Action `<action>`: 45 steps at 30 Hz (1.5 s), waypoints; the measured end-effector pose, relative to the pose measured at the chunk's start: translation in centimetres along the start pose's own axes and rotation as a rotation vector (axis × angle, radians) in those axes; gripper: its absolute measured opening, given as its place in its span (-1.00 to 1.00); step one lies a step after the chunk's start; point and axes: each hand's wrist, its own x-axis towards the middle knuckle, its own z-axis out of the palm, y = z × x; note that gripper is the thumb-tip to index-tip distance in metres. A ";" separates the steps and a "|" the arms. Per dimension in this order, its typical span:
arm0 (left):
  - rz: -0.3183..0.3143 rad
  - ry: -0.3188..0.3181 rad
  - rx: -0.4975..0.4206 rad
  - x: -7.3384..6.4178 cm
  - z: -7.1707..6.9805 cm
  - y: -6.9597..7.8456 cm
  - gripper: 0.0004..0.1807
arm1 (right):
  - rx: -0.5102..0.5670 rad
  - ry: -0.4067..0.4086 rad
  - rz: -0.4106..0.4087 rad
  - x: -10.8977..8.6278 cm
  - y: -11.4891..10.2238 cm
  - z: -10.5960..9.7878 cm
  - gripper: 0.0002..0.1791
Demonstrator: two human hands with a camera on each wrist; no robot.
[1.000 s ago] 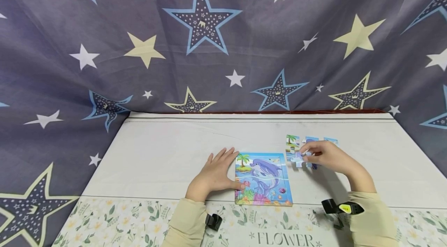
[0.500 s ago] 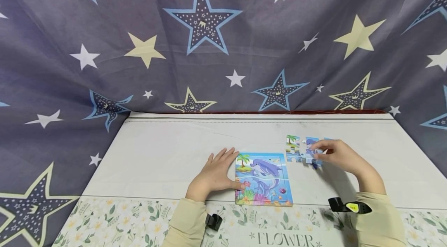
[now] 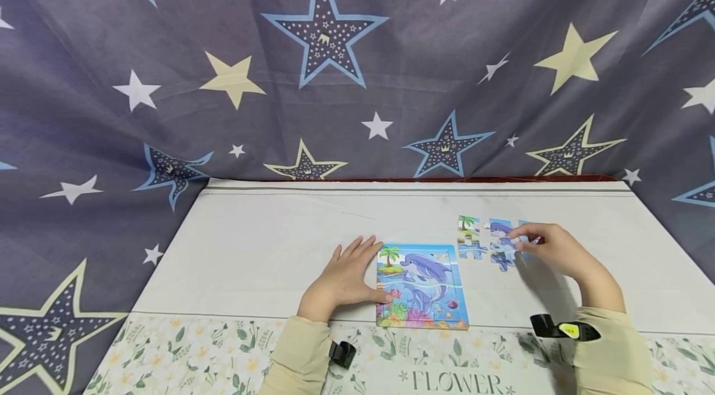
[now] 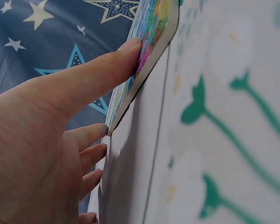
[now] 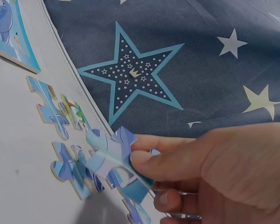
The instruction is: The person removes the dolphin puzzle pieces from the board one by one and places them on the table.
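A square dolphin jigsaw board (image 3: pixel 420 286) lies on the table in front of the person. The left hand (image 3: pixel 341 283) spreads along its left side. In the left wrist view that thumb (image 4: pixel 116 60) rests on the board's printed face, while the straight fingers reach its corner. To the right of the board, the right hand (image 3: pixel 558 252) pinches a blue and lilac jigsaw piece (image 5: pixel 112 161) between thumb and fingers. It holds this piece above other loose pieces. Two joined pieces with a palm tree (image 3: pixel 468 236) lie at the left of that group.
Loose dolphin pieces (image 3: pixel 503 261) lie right below the right hand, and another blue piece (image 3: pixel 524 222) is partly hidden behind it. The white and floral tabletop (image 3: pixel 279 246) ends at a dark star-patterned cloth (image 3: pixel 357 103) hung behind and at the sides.
The right hand has moved right with its piece, from over the palm-tree pieces to over the dolphin pieces. The left hand and the board have stayed in place.
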 end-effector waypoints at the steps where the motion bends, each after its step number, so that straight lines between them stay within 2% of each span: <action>1: 0.003 0.000 -0.001 0.0 0.0 0.0 0.20 | -0.010 0.003 0.006 0.0 0.1 0.0 -0.78; 7: 0.007 -0.010 -0.013 0.1 -0.2 -0.2 0.19 | -0.076 0.017 0.048 -0.2 0.8 -0.5 -0.78; 11: 0.014 -0.013 -0.025 0.1 -0.3 -0.3 0.18 | -0.101 0.026 0.114 -0.5 1.2 -1.0 -0.78; 15: 0.025 -0.016 -0.042 0.0 -0.4 -0.5 0.15 | -0.081 0.014 0.207 -0.7 1.7 -1.3 -0.76; 18: 0.033 -0.016 -0.061 -0.1 -0.5 -0.7 0.13 | -0.066 0.017 0.238 -0.8 2.0 -1.4 -0.73; 29: 0.036 -0.032 -0.088 0.2 -0.4 -1.3 0.07 | -0.045 0.056 0.251 -0.6 3.3 -0.4 -0.72; 45: 0.036 -0.034 -0.091 -0.1 -0.6 -1.1 0.05 | 0.001 0.037 0.318 -0.7 3.6 -0.5 -0.67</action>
